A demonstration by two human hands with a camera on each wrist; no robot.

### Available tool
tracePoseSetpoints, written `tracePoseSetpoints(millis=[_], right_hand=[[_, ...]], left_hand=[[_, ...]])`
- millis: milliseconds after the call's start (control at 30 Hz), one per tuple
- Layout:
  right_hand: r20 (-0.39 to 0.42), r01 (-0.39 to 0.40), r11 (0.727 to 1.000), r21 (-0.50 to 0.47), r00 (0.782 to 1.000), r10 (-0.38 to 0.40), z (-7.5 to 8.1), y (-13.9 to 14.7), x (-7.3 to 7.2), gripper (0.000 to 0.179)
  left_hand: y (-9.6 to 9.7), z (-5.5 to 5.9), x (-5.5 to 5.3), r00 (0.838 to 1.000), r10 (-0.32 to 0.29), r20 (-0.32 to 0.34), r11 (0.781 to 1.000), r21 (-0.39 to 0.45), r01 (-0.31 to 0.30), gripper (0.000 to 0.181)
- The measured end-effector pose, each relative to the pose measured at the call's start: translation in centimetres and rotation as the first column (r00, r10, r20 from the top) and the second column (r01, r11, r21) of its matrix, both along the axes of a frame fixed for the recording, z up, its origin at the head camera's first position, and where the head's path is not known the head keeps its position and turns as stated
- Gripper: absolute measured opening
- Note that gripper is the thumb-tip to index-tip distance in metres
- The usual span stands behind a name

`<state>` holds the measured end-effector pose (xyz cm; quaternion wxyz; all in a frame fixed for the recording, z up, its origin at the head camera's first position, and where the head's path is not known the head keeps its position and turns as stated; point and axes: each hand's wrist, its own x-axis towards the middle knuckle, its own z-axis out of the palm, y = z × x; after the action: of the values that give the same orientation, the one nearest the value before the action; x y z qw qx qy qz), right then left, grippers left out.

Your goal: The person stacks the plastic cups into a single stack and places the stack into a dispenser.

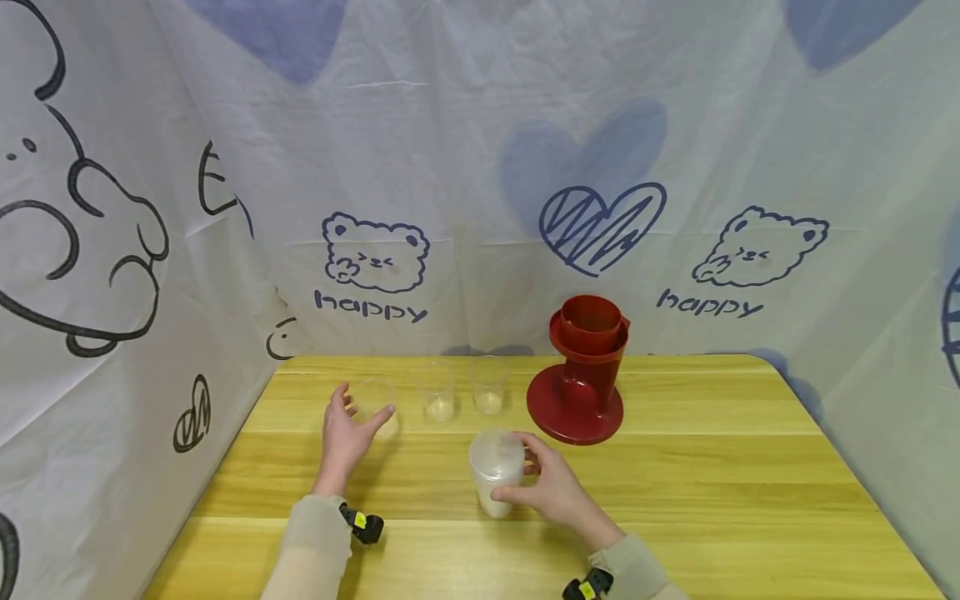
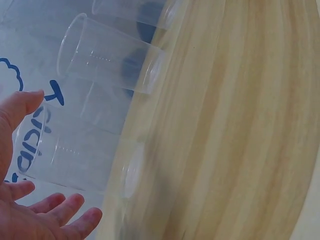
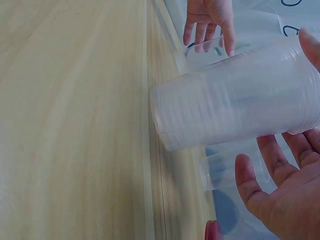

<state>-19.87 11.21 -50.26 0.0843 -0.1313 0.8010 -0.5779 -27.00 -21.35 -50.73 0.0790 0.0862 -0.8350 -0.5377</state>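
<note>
My left hand [image 1: 347, 437] is spread around a clear plastic cup [image 2: 75, 155] that stands upright on the table. In the left wrist view its thumb is by the rim and the fingers are along the other side; whether they touch is hard to tell. With thumb and fingers on either side, my right hand [image 1: 555, 483] holds a stack of nested clear plastic cups [image 3: 230, 100] near its top. Between and beyond the hands stand two more clear cups, one on the left [image 1: 438, 400] and one on the right [image 1: 489, 392].
A red plastic stand [image 1: 576, 408] with a round base and a cup-shaped top [image 1: 591, 323] stands at the back, right of the cups. The wooden table [image 1: 712, 475] meets a printed white cloth [image 1: 465, 167] behind it and at the sides.
</note>
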Motion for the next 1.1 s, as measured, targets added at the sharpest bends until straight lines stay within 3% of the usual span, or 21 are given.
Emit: tracePoseSetpoints(millis=[333,567,767,1100], right_hand=[[0.016,0.008,1.0,0.003,1.0,-0.008,0.1,0.0,0.0,0.078],[0.016,0.008,1.0,0.005,1.0,-0.008,0.1,0.0,0.0,0.077],[0.03,0.008,1.0,0.0,1.0,-0.008,0.1,0.0,0.0,0.078],[0.045,0.017,1.0,0.001,0.999,-0.017,0.0,-0.1,-0.1,0.078]], left_hand=[[0.1,-0.2,-0.2,1.0,-0.009,0.008,1.0,-0.024,0.009,0.088],[0.1,-0.4,-0.1,1.0,-0.009,0.003,1.0,0.01,0.009,0.086],[0.2,-0.4,0.3,1.0,-0.014,-0.004,0.999,0.041,0.014,0.087],[0.5,-0.1,1.0,0.999,-0.023,-0.031,1.0,0.02,0.024,0.088]])
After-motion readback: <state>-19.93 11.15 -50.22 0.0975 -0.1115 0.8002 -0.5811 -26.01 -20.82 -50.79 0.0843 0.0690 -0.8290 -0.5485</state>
